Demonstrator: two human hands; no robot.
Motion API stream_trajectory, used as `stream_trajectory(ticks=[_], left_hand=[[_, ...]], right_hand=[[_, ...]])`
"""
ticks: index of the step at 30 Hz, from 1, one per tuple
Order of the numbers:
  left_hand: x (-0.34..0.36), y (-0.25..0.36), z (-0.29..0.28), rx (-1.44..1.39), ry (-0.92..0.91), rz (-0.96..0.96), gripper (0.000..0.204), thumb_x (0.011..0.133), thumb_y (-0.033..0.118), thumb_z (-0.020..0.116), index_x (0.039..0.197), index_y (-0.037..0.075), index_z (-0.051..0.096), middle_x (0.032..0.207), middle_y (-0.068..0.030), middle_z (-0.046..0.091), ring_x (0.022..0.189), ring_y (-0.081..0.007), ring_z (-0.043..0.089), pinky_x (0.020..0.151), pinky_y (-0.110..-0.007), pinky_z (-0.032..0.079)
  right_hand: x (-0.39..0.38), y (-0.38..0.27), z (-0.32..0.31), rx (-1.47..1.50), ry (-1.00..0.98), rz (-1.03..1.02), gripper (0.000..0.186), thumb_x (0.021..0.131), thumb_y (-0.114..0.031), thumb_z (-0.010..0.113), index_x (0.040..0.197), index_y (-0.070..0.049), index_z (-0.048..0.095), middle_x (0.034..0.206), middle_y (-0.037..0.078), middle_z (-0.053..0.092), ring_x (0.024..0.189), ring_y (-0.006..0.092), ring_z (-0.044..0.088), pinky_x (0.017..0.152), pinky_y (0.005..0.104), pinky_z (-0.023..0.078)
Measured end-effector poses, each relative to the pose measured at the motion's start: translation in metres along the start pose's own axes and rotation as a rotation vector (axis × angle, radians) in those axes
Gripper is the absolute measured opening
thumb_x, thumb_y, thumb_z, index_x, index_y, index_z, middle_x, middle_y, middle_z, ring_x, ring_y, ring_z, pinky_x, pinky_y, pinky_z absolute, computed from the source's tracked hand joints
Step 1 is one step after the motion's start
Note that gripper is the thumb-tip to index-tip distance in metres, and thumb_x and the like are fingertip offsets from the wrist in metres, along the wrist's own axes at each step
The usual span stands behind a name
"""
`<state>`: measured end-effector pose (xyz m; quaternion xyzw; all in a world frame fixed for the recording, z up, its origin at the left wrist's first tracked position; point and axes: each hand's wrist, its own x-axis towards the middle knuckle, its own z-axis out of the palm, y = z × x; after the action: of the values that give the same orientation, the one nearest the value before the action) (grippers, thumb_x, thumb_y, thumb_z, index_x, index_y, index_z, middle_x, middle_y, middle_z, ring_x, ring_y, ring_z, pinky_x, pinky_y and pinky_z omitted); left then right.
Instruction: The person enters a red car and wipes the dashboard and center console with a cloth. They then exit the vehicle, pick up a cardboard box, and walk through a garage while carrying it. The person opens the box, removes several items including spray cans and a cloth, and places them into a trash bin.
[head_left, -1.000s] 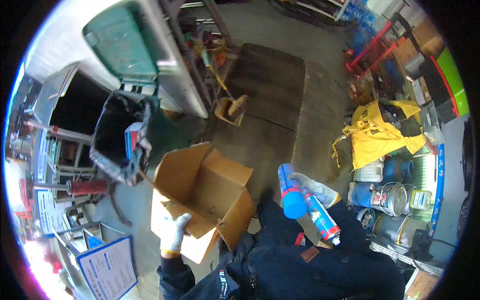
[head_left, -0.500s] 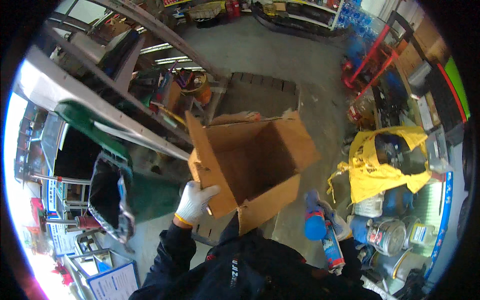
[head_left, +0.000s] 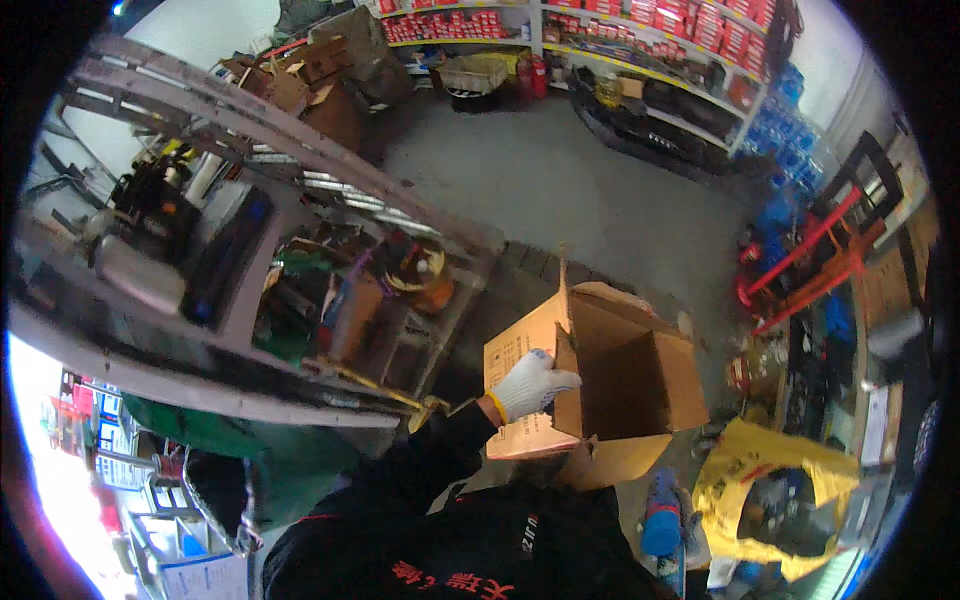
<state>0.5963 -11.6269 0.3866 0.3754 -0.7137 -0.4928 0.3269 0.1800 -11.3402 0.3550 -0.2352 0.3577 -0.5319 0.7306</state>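
An empty-looking brown cardboard box [head_left: 625, 385] hangs in front of my body, its flaps folded up and its opening toward me. My left hand [head_left: 535, 385], in a white knitted glove with a yellow cuff, is closed on the box's left side, fingers over the edge of a flap. Down at the lower right, my right hand [head_left: 694, 540] is gloved too and partly hidden. It is closed around spray cans; a blue-capped can [head_left: 661, 525] shows best. Part of another can sits below it, mostly out of sight.
A torn yellow bag [head_left: 720, 475] with dark things inside lies at the right. Beyond it stands a red hand truck [head_left: 805, 260]. Metal rack beams [head_left: 270, 130] cross the left side, with a bucket [head_left: 430, 285] beneath. Shelves of red boxes [head_left: 690, 30] line the back.
My view has swung up and left, showing more shelves. The box has moved rightward in the picture and turned, with my left hand still on it. My right hand keeps the spray cans.
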Motion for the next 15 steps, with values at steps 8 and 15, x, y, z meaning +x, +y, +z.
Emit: stream_trajectory(ticks=[8,15], left_hand=[[0.283,0.002,-0.118,0.03,0.145,0.016,0.022,0.095,0.013,0.072,0.113,0.022,0.081,0.095,-0.0204,0.069,0.087,-0.0396,0.07,0.074,-0.049,0.055],[0.449,0.062,-0.258,-0.086,0.398,-0.148,0.013,0.1,0.018,0.073,0.103,0.008,0.08,0.084,-0.0134,0.07,0.073,-0.0253,0.068,0.066,-0.043,0.053]], right_hand=[[0.286,-0.212,-0.026,-0.043,-0.068,-0.008,0.082,0.108,-0.051,0.065,0.175,-0.019,0.028,0.176,0.015,0.034,0.152,0.0352,0.05,0.12,0.0535,0.05],[0.566,-0.406,0.031,-0.167,-0.241,0.109,0.08,0.109,-0.049,0.064,0.175,-0.02,0.028,0.176,0.015,0.036,0.151,0.0356,0.051,0.12,0.0537,0.05]])
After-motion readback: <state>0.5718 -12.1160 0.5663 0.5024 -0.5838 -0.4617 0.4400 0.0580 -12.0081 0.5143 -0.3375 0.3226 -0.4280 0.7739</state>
